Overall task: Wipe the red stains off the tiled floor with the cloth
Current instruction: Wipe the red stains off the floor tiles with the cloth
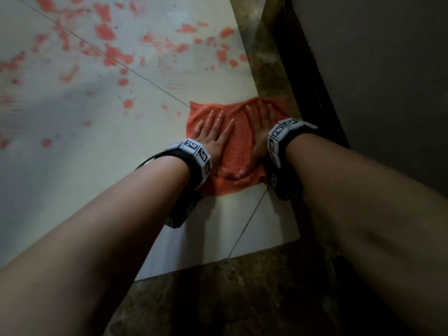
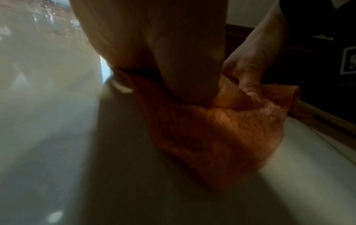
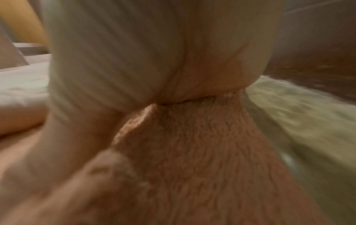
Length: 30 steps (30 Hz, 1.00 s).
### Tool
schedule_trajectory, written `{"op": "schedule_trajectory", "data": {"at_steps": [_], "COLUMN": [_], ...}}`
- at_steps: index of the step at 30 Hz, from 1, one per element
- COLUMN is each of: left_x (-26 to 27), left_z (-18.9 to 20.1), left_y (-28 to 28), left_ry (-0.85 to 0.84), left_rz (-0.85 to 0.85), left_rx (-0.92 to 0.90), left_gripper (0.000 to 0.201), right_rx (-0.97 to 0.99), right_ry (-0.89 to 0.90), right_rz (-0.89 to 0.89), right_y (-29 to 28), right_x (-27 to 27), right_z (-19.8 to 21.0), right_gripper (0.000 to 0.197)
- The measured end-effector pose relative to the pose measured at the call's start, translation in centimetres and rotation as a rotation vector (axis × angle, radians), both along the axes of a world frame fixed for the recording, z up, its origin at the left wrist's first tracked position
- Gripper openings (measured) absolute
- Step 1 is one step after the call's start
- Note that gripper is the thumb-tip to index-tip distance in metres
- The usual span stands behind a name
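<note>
- Pressing flat, fingers spread, left hand (image 1: pixel 213 135) and right hand (image 1: pixel 258 132) pin a nubbly orange cloth (image 1: pixel 238 151).
- Glossy pale tiled floor (image 1: pixel 72 166) carries blotchy red stains (image 1: pixel 104 31).

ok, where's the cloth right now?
In the head view the cloth lies flat on the white tiled floor at its right edge, against the brown border strip, under the left hand and right hand.
</note>
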State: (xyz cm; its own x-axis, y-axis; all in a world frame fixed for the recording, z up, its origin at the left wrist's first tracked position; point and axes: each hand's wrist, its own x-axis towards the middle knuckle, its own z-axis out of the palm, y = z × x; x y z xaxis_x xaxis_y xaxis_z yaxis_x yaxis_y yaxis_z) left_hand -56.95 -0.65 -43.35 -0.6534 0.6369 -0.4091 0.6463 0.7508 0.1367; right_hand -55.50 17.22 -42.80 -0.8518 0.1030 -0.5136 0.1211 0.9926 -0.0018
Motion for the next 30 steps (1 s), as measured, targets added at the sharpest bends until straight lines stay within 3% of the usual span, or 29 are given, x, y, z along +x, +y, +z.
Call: {"op": "schedule_trajectory", "data": {"at_steps": [2, 5, 9, 12, 15, 16, 17, 20, 25, 27, 30], "left_x": [0.0, -0.4, -1.1, -1.9, -2.4, -2.6, -2.6, -2.6, -5.3, -6.9, -8.4], "left_z": [-0.1, 0.3, 0.6, 0.4, -0.1, -0.3, -0.3, 0.0, 0.3, 0.3, 0.0], "left_y": [0.1, 0.7, 1.2, 1.4, 1.3, 1.2, 1.1, 0.9, -1.0, -2.2, -4.3], "left_ry": [0.015, -0.002, -0.015, -0.008, 0.004, -0.007, -0.015, -0.019, 0.0, -0.001, -0.002], "left_rz": [0.006, 0.05, 0.081, 0.058, 0.037, 0.042, 0.043, 0.002, -0.168, -0.222, -0.269], "left_rx": [0.005, 0.002, -0.002, -0.006, 0.016, 0.028, 0.031, 0.005, -0.132, -0.167, -0.114], "left_gripper": [0.133, 0.135, 0.136, 0.133, 0.134, 0.135, 0.135, 0.133, 0.135, 0.132, 0.121], "right_rx": [0.002, -0.006, -0.009, 0.027, 0.101, 0.105, 0.092, 0.06, -0.001, -0.021, 0.002], "right_ry": [0.014, 0.026, 0.02, -0.024, -0.152, -0.172, -0.169, -0.065, 0.021, 0.046, -0.099], "right_rz": [0.026, 0.081, 0.089, 0.121, 0.097, 0.082, 0.068, 0.055, -0.131, -0.207, -0.218], "right_y": [-0.1, 0.7, 1.4, 1.5, 1.6, 1.4, 1.4, 0.7, -1.9, -3.4, -5.9], "right_x": [-0.4, -1.3, -3.3, -3.9, -3.9, -4.0, -4.0, -2.9, -2.3, -2.2, -2.4], "right_z": [0.3, 0.2, 0.8, 0.7, 0.3, 0.4, 0.6, 2.1, 2.1, 1.8, 1.8], "right_gripper": [0.078, 0.067, 0.098, 0.098, 0.14, 0.145, 0.141, 0.097, 0.076, 0.077, 0.1]}}
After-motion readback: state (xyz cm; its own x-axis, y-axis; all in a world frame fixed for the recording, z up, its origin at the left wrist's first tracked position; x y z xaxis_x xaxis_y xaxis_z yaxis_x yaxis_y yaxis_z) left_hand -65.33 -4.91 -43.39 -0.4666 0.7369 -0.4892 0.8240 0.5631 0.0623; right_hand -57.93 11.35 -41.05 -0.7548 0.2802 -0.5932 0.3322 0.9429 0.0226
